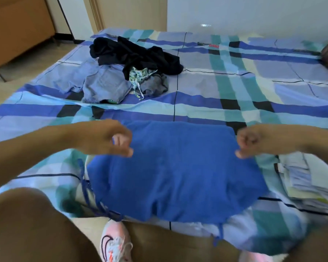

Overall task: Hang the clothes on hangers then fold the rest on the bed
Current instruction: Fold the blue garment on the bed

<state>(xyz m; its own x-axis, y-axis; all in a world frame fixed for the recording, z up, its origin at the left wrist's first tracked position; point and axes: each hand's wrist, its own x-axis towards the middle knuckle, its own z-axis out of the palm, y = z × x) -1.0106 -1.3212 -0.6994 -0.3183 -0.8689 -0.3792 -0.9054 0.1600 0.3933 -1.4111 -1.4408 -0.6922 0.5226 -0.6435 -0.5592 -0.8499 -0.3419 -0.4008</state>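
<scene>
Folding step: a blue garment [174, 173] is spread at the near edge of the bed [235, 87].

The left hand [106, 138] and the right hand [254, 140] are held at the garment's two side edges with the fingers curled. Because of blur, it cannot be told if the cloth is really pinched. The long axis of the garment seems to run along the bed's near edge. Its straight edge is turned to the far side of the bed, and its strings [85, 186] hang over the near edge. For the next move, a firm hold on both edges is probably needed, so that one half can be laid evenly over the other. A pile of clothes [125, 69] waits on the far left part of the bed, and a stack of folded clothes [307, 178] is seen at its near right corner.
</scene>
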